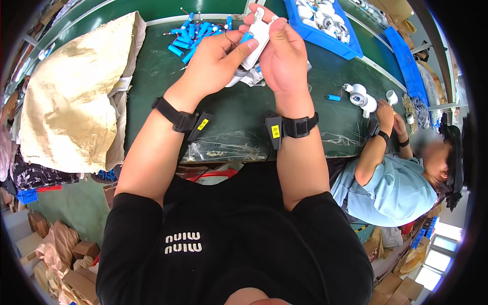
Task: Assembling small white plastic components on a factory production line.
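Observation:
Over the far middle of the green table, both my hands come together at a slim white plastic housing [260, 36]. My right hand [285, 63] is closed around its right side, thumb on top. From the left, my left hand [217, 57] pinches a blue cylindrical battery [246, 37] against the housing, its thumb lying across the lower part. A thin dark wire loops near the left fingers. Below the hands, partly covered by them, white parts [251, 78] lie on the table. Left of my hands spreads a loose pile of blue batteries [195, 34] with wires.
A blue bin [353, 51] full of white parts stands at the far right. Beige sacking [71, 96] covers the left side. At right, a co-worker in a light blue shirt [389, 190] handles a white lamp-like device [360, 97]; a single blue battery [333, 97] lies beside it. Clear plastic film [223, 151] lies near the front edge.

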Tool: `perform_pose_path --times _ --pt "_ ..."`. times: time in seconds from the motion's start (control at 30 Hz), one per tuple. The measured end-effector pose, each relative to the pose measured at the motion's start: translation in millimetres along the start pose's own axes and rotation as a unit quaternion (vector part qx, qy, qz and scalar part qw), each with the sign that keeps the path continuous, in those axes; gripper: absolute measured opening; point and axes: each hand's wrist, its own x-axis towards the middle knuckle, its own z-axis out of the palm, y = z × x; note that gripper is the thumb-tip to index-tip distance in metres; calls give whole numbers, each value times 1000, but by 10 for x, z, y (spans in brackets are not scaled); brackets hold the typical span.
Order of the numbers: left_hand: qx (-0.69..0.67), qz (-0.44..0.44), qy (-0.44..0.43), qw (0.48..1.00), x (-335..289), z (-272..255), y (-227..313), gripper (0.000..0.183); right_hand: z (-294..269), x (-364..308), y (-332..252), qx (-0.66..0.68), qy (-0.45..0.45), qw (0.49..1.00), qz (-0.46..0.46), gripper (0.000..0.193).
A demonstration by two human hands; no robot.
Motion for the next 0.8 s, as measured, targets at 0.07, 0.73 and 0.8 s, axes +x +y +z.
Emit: perform_pose_path --times 0.07,0.73,0.8 --pt "19 -18 -10 1000 11 -37 -5 31 -33 6 19 -144 55 988 10 46" --pt "276 78 -8 958 -67 -116 371 31 -127 -31 -184 -458 -60 886 36 11" --pt "239 119 -4 964 -70 -93 352 42 -191 -22 -270 -464 -86 882 12 8"
